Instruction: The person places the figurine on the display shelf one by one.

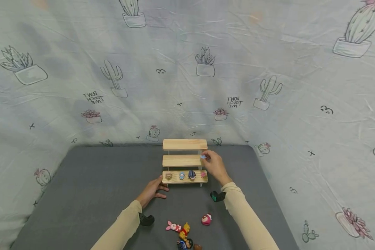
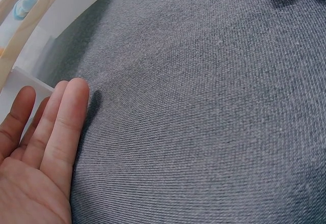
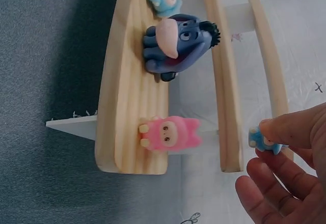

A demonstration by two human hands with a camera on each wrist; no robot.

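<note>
Loose figurines before wooden stand with four figures.

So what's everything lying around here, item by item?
Shelf: one, pale wood, three steps, at the back of the mat.
Figures on the bottom step: four; brown, light blue, dark blue donkey, pink.
Loose figures: pink one, yellow one, red-pink one, plus a dark one or two at the near edge, partly cut off.
Mat: one, grey.
Cloth: one, pale with cactus prints, behind and around.
Wrist cameras: two, black, on the sleeves.
Tiny blue figure: one, pinched at the middle step.
Hands: left hand flat by the shelf's left end; right hand pinches the tiny blue figure.
</note>
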